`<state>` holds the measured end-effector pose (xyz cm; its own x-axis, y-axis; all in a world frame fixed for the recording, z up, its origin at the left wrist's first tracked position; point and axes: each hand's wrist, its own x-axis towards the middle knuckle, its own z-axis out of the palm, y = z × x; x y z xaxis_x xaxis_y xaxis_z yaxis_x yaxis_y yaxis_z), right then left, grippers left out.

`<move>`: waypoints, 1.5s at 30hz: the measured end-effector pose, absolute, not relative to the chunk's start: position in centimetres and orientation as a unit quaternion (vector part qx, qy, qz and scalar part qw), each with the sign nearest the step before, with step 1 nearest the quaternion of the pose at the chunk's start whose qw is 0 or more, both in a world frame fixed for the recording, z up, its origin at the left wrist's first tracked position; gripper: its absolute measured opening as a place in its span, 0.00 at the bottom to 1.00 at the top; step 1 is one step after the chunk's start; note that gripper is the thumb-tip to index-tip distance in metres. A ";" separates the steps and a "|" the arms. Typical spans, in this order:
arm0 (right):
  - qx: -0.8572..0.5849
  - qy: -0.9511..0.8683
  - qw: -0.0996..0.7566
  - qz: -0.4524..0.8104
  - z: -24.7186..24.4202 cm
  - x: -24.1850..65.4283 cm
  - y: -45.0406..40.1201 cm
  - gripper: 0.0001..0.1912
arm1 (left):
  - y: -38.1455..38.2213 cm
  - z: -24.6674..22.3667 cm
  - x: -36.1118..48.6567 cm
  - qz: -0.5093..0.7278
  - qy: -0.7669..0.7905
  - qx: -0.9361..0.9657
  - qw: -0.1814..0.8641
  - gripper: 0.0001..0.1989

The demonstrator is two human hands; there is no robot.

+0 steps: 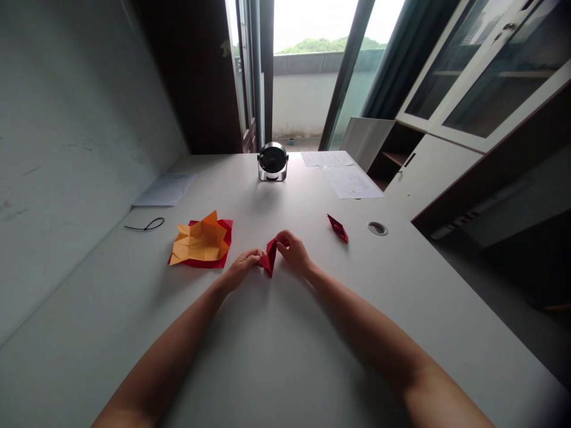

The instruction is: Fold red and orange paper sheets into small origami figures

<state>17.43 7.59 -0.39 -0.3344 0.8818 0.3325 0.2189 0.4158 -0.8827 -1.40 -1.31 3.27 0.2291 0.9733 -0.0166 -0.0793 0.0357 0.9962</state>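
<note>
Between my two hands is a folded piece of red origami paper point(270, 259), pointed at its lower end, over the middle of the white table point(267, 345). My left hand point(244, 266) pinches its left side between thumb and fingers. At its upper right edge, my right hand point(292, 249) grips the paper with the fingertips. A second folded red paper piece point(338, 229), shaped like a small boat, lies to the right. Left of my hands, a creased orange paper sheet point(200, 241) rests on a red paper sheet point(226, 229).
A round black device on a silver stand point(272, 161) is near the far edge. Papers point(352, 181) lie at the back right, and more sheets point(165, 189) by the left wall. A black cable tie point(149, 226) and a cable hole point(377, 228) flank the work area.
</note>
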 end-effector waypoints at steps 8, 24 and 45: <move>-0.400 -0.640 0.484 0.442 -2.0 18.3 9.8 0.06 | -0.8 3.4 -2.3 0.536 0.408 0.430 0.602 0.08; -0.406 -0.510 0.555 0.517 -1.4 19.1 10.3 0.09 | -0.7 3.2 -3.4 0.577 0.407 0.390 0.591 0.09; -0.259 -0.402 0.574 0.665 2.7 17.7 7.2 0.13 | -1.1 3.2 -1.7 0.432 0.494 0.452 0.604 0.20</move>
